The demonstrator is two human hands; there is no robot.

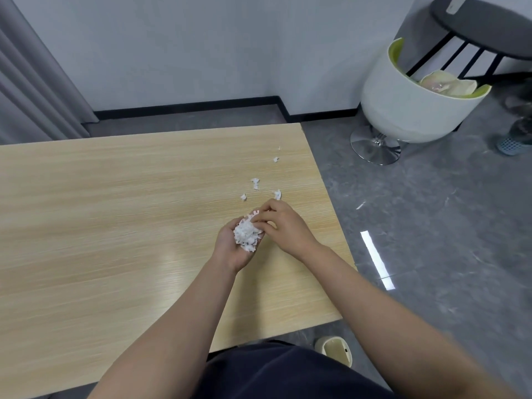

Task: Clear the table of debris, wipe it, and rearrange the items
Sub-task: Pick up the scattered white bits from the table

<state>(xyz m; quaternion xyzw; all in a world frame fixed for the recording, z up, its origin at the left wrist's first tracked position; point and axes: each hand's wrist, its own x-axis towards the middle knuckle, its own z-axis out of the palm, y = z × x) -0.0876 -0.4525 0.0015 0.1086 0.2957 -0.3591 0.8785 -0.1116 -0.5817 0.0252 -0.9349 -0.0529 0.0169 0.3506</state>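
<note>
No writing or labels can be read anywhere. Over the wooden table [115, 211], the left hand [234, 246] is cupped palm up, fingers loosely curled around a pile of white paper scraps [247, 234]. The right hand [283, 223] rests against it, fingertips pinched at the top of the pile. Five loose scraps [255, 182] lie beyond on the table near its right edge.
</note>
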